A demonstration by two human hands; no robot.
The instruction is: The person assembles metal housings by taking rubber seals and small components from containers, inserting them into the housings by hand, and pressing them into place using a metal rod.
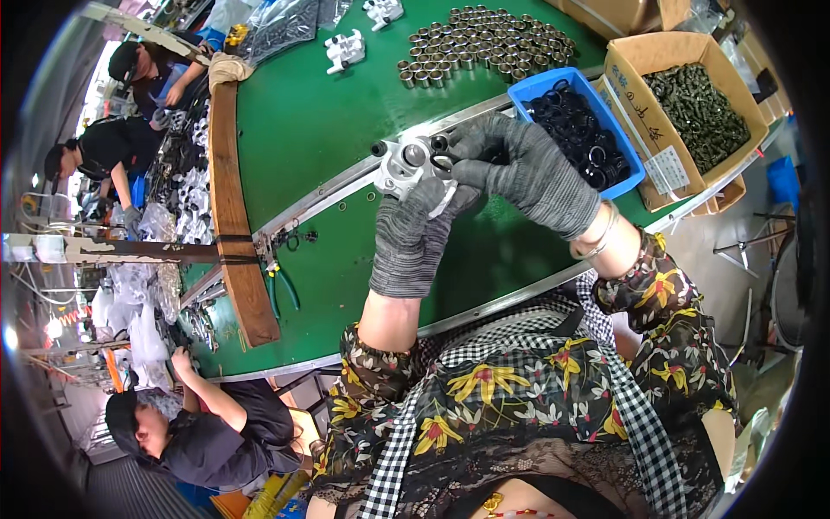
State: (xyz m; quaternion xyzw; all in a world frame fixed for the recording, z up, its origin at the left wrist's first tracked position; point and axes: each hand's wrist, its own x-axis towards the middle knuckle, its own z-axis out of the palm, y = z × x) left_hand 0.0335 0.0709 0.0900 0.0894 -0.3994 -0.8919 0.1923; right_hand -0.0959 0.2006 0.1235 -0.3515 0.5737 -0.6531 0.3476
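My gloved left hand (pixel 408 232) is closed around a silver brake caliper body (pixel 399 169), holding it above the green table. The caliper's round bore faces up, and black rubber parts show at its upper edge. My right hand (pixel 529 169), also in a grey knit glove, is pinched on a black rubber ring (pixel 444 162) at the caliper's right side. Its fingertips partly cover the ring, so I cannot tell whether the ring sits in the casting.
A blue bin (pixel 577 130) of black rings and a cardboard box (pixel 648 143) of small dark parts stand to the right. Metal cups (pixel 484 43) and another caliper body (pixel 345 52) lie at the back. Left are pliers (pixel 281 285), a wooden bar (pixel 232 190) and several co-workers.
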